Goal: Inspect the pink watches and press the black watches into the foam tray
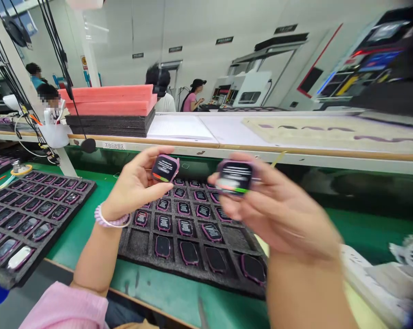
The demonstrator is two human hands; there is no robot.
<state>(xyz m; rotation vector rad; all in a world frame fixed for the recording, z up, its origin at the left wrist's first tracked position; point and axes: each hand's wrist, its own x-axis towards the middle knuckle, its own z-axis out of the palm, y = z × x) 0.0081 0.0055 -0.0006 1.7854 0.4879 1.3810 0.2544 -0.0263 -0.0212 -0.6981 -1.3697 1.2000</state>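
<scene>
Between the thumb and fingers of my left hand is a smartwatch with a purple case, its lit screen showing text and a red-green band. My right hand grips a second smartwatch, blurred by motion, also lit with white lines and a green strip. Both are held up above a black foam tray of purple-cased watches in square pockets. Many of these screens show text, while those in the nearest row are dark. Two pockets near the front of the tray hold no watch.
Another foam tray of watches lies on the left of the green bench. A white power strip sits at right. Behind runs a shelf with red foam sheets and papers. Cables hang at left; several people are beyond.
</scene>
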